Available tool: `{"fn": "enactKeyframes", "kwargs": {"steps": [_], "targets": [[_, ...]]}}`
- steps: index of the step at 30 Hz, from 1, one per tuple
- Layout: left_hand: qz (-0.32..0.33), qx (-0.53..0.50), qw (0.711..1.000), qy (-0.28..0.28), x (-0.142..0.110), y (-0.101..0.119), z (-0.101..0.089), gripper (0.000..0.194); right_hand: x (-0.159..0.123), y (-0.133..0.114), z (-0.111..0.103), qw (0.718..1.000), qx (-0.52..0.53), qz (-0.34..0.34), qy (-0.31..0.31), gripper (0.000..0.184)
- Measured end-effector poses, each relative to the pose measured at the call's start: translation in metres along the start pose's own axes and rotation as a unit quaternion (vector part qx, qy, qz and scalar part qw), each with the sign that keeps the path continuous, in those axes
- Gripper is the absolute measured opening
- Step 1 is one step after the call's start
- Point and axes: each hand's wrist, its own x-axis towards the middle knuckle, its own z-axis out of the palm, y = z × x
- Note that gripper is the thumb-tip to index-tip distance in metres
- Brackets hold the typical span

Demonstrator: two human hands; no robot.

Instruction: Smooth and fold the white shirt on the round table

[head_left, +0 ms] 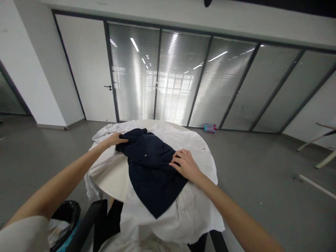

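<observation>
Navy shirt (pixel 149 171) lies partly flattened on white cloth (pixel 189 210); right hand (pixel 183 164) spread on it, left hand (pixel 114 139) at its upper edge, pinch unclear; creases remain.

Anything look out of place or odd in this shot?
A blue and pink plastic bottle lies on its side on the grey floor by the glass partition, apart from everything else. The white fabric under the navy shirt is rumpled and hangs unevenly over the round table.
</observation>
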Motion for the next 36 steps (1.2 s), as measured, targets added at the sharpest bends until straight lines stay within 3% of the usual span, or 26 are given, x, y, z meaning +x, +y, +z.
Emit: {"fn": "enactKeyframes", "kwargs": {"steps": [2,5,8,10,12,15,18,21,25,27,33,36], "targets": [[-0.036,-0.078,0.996,-0.023,0.001,-0.001,-0.005,0.048,0.003,0.002,-0.001,0.999,-0.012,0.009,0.031,0.017],[-0.06,-0.202,0.978,0.006,-0.002,0.015,-0.018,0.05,0.005,0.01,-0.011,0.995,0.046,0.035,0.076,0.025],[-0.031,-0.336,0.941,-0.006,-0.014,0.052,-0.03,0.056,0.007,0.005,-0.028,0.993,0.095,0.05,0.05,0.029],[0.026,-0.385,0.922,-0.024,-0.031,0.086,-0.028,0.062,0.009,-0.008,-0.036,0.986,0.133,0.081,0.063,0.024],[0.122,-0.382,0.915,-0.045,-0.054,0.122,-0.017,0.066,0.011,-0.025,-0.039,0.965,0.227,0.112,0.07,0.019],[0.297,-0.262,0.909,-0.133,-0.098,0.168,0.009,0.071,0.014,-0.043,-0.032,0.921,0.365,0.132,0.011,0.031],[0.372,-0.112,0.897,-0.208,-0.133,0.188,0.024,0.081,0.011,-0.044,-0.02,0.916,0.371,0.149,-0.029,0.03],[0.376,-0.055,0.907,-0.181,-0.143,0.181,0.021,0.075,0.005,-0.035,-0.015,0.908,0.381,0.163,-0.062,0.03],[0.344,-0.018,0.937,-0.061,-0.126,0.148,0.01,0.048,0.0,-0.025,-0.015,0.889,0.409,0.204,-0.033,0.037],[0.315,0.008,0.949,-0.002,-0.113,0.13,0.011,0.05,0.0,-0.023,-0.014,0.873,0.433,0.226,-0.022,0.043],[0.179,0.002,0.975,0.134,-0.067,0.088,0.03,0.089,-0.002,-0.015,-0.005,0.778,0.553,0.299,0.01,0.053],[0.145,-0.03,0.982,0.114,-0.042,0.076,0.035,0.069,-0.006,-0.006,-0.002,0.736,0.588,0.332,0.045,0.054]]}}
